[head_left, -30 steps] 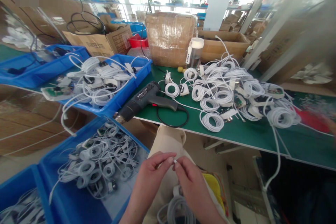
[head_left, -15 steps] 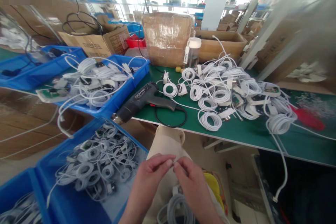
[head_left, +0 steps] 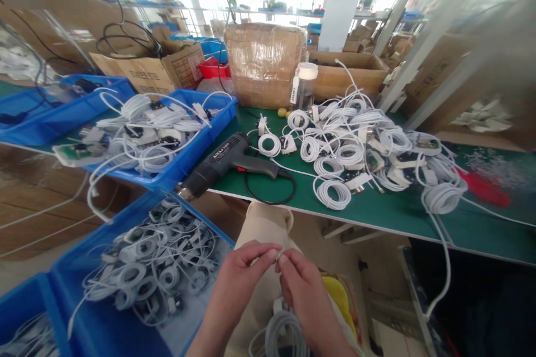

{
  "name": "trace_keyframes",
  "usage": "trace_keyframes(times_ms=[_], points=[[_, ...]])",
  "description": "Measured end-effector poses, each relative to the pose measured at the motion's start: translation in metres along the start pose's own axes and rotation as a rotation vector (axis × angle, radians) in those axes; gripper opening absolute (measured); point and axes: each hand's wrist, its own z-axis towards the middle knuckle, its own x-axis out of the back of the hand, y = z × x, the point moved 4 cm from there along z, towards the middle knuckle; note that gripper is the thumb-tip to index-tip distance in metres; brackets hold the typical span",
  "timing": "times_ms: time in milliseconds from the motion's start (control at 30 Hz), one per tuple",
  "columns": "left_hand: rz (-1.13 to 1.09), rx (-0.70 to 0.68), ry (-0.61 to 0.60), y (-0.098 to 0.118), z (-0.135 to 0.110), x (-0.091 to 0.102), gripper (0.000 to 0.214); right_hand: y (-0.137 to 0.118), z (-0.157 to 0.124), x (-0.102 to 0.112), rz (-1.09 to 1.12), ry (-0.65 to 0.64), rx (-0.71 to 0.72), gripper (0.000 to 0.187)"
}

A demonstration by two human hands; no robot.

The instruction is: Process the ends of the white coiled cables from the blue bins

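My left hand [head_left: 247, 270] and my right hand [head_left: 299, 276] meet over my lap, their fingertips pinched close together. Between them shows a small whitish piece [head_left: 278, 255], too small to name for certain. Below my right hand, a coiled white cable [head_left: 285, 334] lies on my lap, partly hidden by that hand, with a white block [head_left: 278, 305] at its top. Whether the pinched piece joins this cable is hidden. Beyond my hands, a black heat gun [head_left: 226, 164] lies on the green table [head_left: 268, 189], its nozzle over the front edge.
Many coiled white cables [head_left: 347, 153] are heaped on the table. More fill a blue bin [head_left: 226, 114] and a lower blue tray [head_left: 125, 334] at left. A bottle [head_left: 305, 86] stands before a wrapped carton [head_left: 263, 67]. One cable [head_left: 446, 273] hangs over the front edge.
My fingers shift slightly around the small piece, and both hands stay together over my lap. The whole view moves a little; the things on the table keep their places.
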Motion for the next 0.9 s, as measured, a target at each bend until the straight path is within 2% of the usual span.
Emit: trace_keyframes(times_ms=[200, 367, 433, 567, 633, 733, 900], points=[[0.005, -0.021, -0.038, 0.002, 0.004, -0.002, 0.021, -0.006, -0.001, -0.003, 0.205, -0.048, -0.072, 0.046], [-0.054, -0.007, -0.028, -0.003, 0.005, -0.001, 0.021, -0.006, -0.001, -0.001, 0.255, -0.133, -0.128, 0.043], [-0.074, 0.005, -0.021, -0.007, 0.006, 0.000, 0.020, -0.005, -0.002, 0.003, 0.206, -0.141, -0.100, 0.040], [-0.091, 0.018, -0.024, -0.011, 0.006, -0.002, 0.020, -0.005, -0.007, 0.013, -0.093, -0.113, 0.025, 0.039], [-0.099, 0.020, -0.036, -0.011, 0.006, -0.004, 0.021, -0.004, -0.009, 0.018, -0.192, -0.077, 0.041, 0.039], [-0.134, 0.030, -0.049, -0.009, 0.003, -0.006, 0.022, -0.003, -0.011, 0.023, -0.244, -0.005, 0.072, 0.035], [-0.164, 0.049, -0.056, -0.006, 0.000, -0.007, 0.022, -0.001, -0.013, 0.022, -0.228, 0.000, 0.075, 0.035]])
